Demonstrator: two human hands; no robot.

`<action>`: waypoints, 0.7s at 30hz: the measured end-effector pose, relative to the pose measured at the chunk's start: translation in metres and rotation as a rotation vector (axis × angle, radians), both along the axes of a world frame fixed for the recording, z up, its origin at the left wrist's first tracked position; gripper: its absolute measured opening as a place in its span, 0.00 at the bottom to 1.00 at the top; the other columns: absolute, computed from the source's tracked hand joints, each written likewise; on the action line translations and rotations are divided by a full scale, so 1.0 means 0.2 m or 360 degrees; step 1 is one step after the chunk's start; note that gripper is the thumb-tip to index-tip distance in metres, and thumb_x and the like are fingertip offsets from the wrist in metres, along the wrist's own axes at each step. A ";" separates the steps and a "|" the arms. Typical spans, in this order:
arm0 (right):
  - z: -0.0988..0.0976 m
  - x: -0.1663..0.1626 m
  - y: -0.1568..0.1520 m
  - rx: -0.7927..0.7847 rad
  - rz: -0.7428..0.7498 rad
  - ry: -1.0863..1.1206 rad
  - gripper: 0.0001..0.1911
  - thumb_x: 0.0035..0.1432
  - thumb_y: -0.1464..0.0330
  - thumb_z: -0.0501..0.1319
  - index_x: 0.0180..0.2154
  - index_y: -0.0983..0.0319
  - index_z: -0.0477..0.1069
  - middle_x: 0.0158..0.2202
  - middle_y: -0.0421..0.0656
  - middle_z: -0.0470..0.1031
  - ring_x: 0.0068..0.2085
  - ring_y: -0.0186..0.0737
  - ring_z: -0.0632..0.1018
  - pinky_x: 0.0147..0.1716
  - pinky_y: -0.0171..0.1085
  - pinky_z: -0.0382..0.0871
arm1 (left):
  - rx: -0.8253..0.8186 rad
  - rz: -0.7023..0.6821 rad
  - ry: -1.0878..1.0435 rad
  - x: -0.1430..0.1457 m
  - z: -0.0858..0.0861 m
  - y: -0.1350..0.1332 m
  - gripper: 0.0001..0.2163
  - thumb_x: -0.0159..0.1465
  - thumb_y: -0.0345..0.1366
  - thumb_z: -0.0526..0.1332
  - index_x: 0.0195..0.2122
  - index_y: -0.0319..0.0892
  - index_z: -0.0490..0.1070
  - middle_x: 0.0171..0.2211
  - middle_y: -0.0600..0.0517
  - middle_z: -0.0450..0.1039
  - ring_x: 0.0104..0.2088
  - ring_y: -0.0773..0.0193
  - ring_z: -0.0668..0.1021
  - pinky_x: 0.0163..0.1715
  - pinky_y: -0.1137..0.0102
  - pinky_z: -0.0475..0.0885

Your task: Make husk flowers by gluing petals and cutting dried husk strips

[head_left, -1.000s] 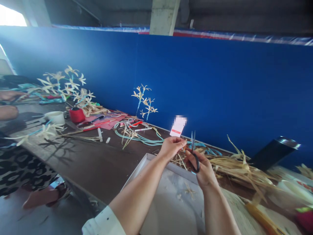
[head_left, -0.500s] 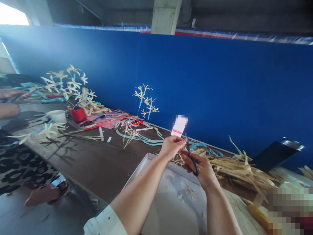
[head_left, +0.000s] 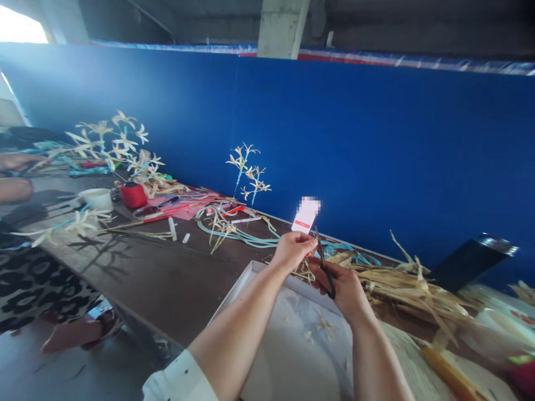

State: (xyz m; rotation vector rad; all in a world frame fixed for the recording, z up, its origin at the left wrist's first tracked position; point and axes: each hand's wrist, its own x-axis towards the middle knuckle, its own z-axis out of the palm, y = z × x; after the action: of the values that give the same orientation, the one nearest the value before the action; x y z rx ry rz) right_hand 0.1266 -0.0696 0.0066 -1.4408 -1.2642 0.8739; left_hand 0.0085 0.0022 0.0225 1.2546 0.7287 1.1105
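My right hand (head_left: 349, 289) is closed around the dark handles of a pair of scissors (head_left: 328, 275), whose blades point up and away. Beside them, my left hand (head_left: 292, 249) is pinched shut close to the blades. Whatever its fingertips hold is too small to make out. Both hands are above the far edge of a shallow white box (head_left: 246, 278), where a few pale scraps (head_left: 326, 324) lie. Just beyond my left hand is a lit white phone screen (head_left: 301, 221). Dry corn husks (head_left: 397, 287) are heaped to the right of my right hand.
Pale husk flowers on blue stems (head_left: 246, 172) stand near the blue partition (head_left: 376, 145). Light-blue tubing (head_left: 251, 240) lies coiled on the table. Further left are a red roll (head_left: 134, 195), a white cup (head_left: 98, 197) and another person's hand (head_left: 19, 161). A dark bottle (head_left: 470, 264) leans at right.
The scissors have shifted slightly left, and their blades look closer together. My left hand has hardly moved.
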 end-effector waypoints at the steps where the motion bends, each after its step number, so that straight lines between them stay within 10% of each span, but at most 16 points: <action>1: 0.00 0.00 0.00 -0.0001 0.0004 0.0006 0.29 0.41 0.55 0.66 0.44 0.65 0.74 0.15 0.38 0.68 0.16 0.30 0.64 0.17 0.32 0.56 | 0.0001 -0.0003 -0.0005 0.00 0.00 0.00 0.10 0.51 0.39 0.63 0.26 0.37 0.69 0.17 0.56 0.65 0.18 0.75 0.65 0.19 0.77 0.59; 21: -0.01 0.00 0.00 0.0033 0.0024 -0.0054 0.27 0.44 0.57 0.65 0.45 0.65 0.73 0.16 0.39 0.68 0.17 0.31 0.64 0.17 0.32 0.55 | -0.0003 0.0013 -0.0001 0.00 0.01 -0.01 0.07 0.51 0.37 0.62 0.25 0.37 0.68 0.17 0.56 0.65 0.18 0.74 0.65 0.19 0.77 0.58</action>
State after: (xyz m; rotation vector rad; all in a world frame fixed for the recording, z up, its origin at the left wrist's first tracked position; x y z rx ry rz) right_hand 0.1270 -0.0689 0.0040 -1.4371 -1.3075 0.8473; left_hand 0.0083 0.0010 0.0242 1.2506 0.7351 1.1168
